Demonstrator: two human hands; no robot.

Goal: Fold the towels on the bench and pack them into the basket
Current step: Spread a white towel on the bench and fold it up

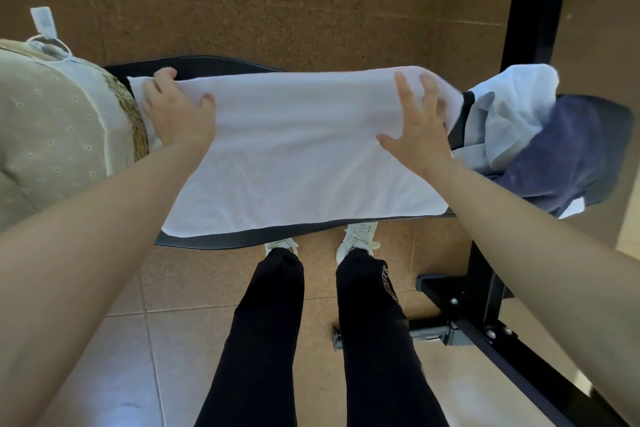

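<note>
A white towel (298,149) lies spread flat along the black padded bench (214,242). My left hand (176,111) rests on the towel's left end, fingers curled over its far edge near the corner. My right hand (419,125) lies flat on the towel's right part with fingers spread. At the bench's right end sits a crumpled white towel (512,108) on top of a dark blue towel (561,156). The basket (136,122), woven with a pale cloth liner (52,136), stands at the bench's left end, touching the towel's left edge.
A black metal frame (530,4) rises behind the bench at the right, and its base bars (485,322) run across the brown tiled floor (173,340). My legs (311,340) and white shoes stand at the bench's near edge.
</note>
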